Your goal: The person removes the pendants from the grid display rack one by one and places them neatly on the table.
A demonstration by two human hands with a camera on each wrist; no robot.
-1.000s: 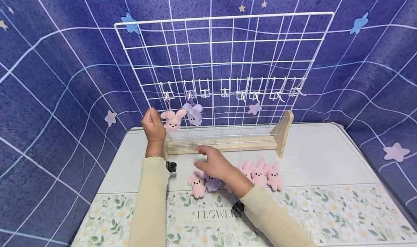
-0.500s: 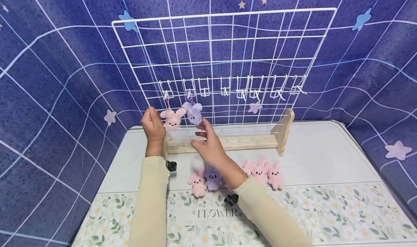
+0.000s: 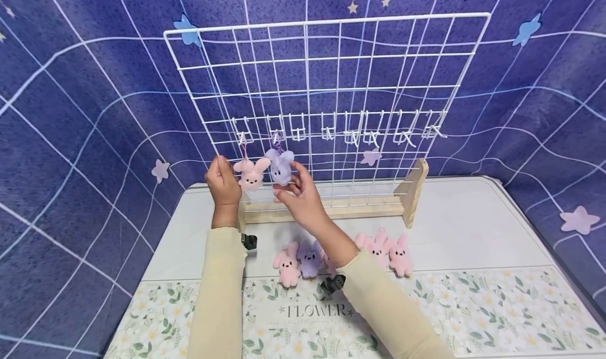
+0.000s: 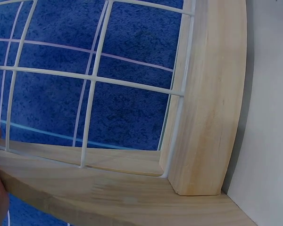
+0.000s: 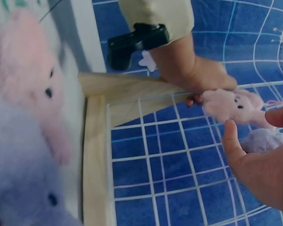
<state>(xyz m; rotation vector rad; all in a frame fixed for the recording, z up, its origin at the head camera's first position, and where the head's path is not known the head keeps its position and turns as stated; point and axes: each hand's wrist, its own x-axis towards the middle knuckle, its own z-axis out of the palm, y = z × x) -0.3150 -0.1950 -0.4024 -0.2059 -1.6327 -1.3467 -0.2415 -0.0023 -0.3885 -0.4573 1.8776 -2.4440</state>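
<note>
My left hand (image 3: 223,184) grips the left wooden upright of a white wire grid rack (image 3: 307,90). Beside it a pink bunny plush keychain (image 3: 252,177) hangs by its chain from a hook. A purple plush keychain (image 3: 281,170) hangs to its right, its face turned left. My right hand (image 3: 306,201) is at this purple plush, fingertips touching its right side and thumb just below it. In the right wrist view the thumb and a finger stand apart, with the purple plush (image 5: 264,141) partly hidden behind the hand.
Several white hooks (image 3: 351,137) line the grid to the right. In front of the rack lies a row of pink and purple plush keychains (image 3: 401,256), partly hidden by my right forearm. A wooden base (image 3: 326,211) holds the grid; a blue patterned cloth (image 3: 94,138) surrounds the table.
My right hand has risen from above the row of plushes to the hanging purple plush, which has turned to the left. The left hand has kept its place.
</note>
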